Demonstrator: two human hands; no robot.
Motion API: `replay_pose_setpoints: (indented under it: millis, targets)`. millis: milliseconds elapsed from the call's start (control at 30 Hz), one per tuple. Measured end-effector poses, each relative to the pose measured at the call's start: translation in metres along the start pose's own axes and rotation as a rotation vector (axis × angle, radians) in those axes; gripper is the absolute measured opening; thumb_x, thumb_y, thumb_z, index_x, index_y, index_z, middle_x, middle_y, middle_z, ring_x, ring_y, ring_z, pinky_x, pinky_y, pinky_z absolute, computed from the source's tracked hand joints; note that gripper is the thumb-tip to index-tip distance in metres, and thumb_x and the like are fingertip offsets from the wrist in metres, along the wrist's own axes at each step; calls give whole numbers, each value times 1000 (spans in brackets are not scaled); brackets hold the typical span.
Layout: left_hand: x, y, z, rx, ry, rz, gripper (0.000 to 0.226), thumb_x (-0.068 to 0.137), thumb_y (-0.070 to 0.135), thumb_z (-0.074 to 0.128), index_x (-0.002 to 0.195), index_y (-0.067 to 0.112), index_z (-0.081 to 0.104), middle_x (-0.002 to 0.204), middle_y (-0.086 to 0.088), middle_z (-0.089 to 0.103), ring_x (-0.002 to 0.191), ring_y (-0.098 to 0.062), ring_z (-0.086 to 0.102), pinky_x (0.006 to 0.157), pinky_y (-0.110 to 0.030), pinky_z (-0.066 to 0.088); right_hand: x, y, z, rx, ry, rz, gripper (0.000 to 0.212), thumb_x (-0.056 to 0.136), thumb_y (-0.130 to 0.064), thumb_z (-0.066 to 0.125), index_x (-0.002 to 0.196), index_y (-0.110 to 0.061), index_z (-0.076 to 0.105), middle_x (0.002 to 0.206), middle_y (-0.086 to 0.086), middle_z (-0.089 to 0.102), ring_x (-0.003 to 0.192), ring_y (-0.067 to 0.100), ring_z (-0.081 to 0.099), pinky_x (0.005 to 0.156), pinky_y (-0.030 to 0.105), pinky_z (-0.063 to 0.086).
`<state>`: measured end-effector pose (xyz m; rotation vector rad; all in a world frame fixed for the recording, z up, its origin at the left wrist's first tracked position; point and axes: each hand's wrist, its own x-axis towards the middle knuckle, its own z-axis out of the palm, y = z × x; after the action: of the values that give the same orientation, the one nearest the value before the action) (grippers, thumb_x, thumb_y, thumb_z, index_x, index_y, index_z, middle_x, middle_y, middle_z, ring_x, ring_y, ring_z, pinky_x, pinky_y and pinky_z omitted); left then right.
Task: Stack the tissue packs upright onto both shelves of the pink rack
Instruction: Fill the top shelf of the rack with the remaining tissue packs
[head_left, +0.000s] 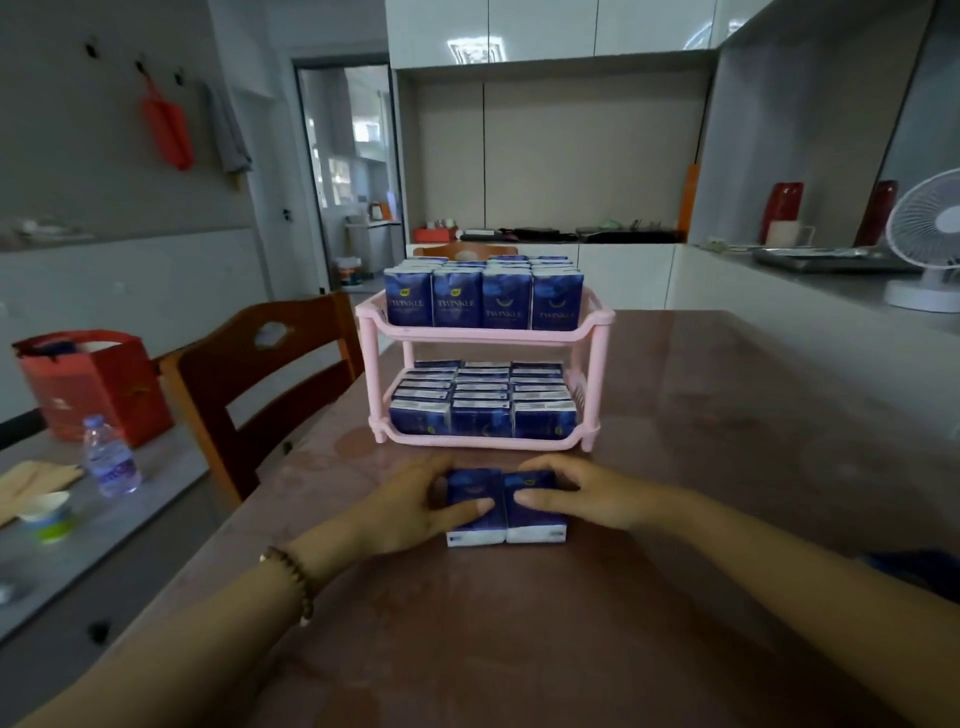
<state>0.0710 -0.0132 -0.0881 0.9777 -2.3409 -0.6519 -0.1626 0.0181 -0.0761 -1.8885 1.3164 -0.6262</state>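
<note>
Glossy and reddish-brown, the dining table (727, 467) fills the near view, and two loose tissue packs lie flat on it side by side, touching along their long edges, white ends toward the person.

The left hand (410, 506) grips the left tissue pack (472, 486) from nine o'clock: fingers curled over its far edge, thumb laid across the blue top. The right hand (582, 493) grips the right tissue pack (535, 522) from three o'clock in the same way. The hands are close together without touching – only the packs meet between them. A beaded bracelet (296, 577) sits on the left wrist.

At twelve o'clock from the packs, just beyond them, stands the pink rack (483, 338). Its upper shelf carries upright packs (483, 304) in rows, four across the front (the word TWINKLE is legible on them). The lower-shelf packs (483, 405) also stand upright, three across.

At ten o'clock a wooden chair (270, 364) is drawn up to the table's left edge. Farther toward nine o'clock, on a grey surface, are a red paper bag (98, 384), a water bottle (110, 457) and a small cup (47, 512). At two o'clock a white desk fan (930, 244) stands on a pale counter (831, 280). Behind the rack – at twelve – are glossy white cabinets and an open doorway.
</note>
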Motion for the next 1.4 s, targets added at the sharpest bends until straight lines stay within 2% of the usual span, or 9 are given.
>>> replay_pose_setpoints:
  millis: [233,333,400,533,700,900,1000,1233,1400]
  targets:
    - [1,3,-4,-140,54,46,26,81,32,68,102,18,59,89,17,67,73,0,60,63,-11,44,-9,9,0,179,63,-79,44,72,-16,78,109,-21,55,117,6,61,107,22,63,91,39,53]
    - [3,5,-19,-126,79,63,27,77,38,70,99,28,59,86,-5,66,63,-12,56,58,-28,48,-5,-1,-3,186,143,-153,28,79,-1,69,99,-17,57,103,2,62,94,16,64,85,30,54]
    - [6,10,-35,-131,106,70,29,77,33,72,102,27,60,92,-10,66,68,-19,60,61,-32,52,-1,-17,-12,127,178,-213,24,79,-3,69,94,-19,61,99,-5,63,92,10,64,81,24,54]
    - [16,21,-81,-108,198,87,32,77,33,69,106,22,62,102,6,67,84,-15,66,69,-33,58,12,-52,-33,173,279,-289,22,79,-4,69,92,-20,61,101,-8,64,91,12,65,68,18,56]
    - [38,20,-138,-45,311,119,37,74,42,71,103,22,61,102,3,68,91,-20,66,77,-45,57,43,-87,-50,171,425,-403,23,80,-8,69,95,-24,61,105,-13,62,96,-8,61,86,16,52]
    - [74,9,-173,-75,381,111,53,65,58,71,103,22,59,103,-3,68,94,-26,67,78,-52,56,76,-118,-71,203,505,-465,24,83,-8,65,99,-25,60,111,-12,60,100,5,60,73,19,56]
    - [87,5,-177,-36,369,124,49,67,55,69,104,23,59,102,-3,67,91,-25,66,75,-50,57,90,-123,-76,163,559,-478,23,83,-7,65,98,-24,59,106,-14,60,95,2,59,70,14,55]
    - [103,0,-174,79,403,146,28,80,30,69,105,20,60,99,9,63,88,-15,60,72,-29,54,118,-118,-78,-91,639,-484,23,81,-11,69,101,-19,63,103,-12,62,96,6,58,77,25,54]
    - [109,-4,-176,136,407,165,27,79,31,70,103,26,59,99,13,58,85,-10,56,68,-21,49,126,-108,-77,-318,699,-489,34,77,-27,73,110,-31,63,103,-10,55,89,-6,48,79,6,35]
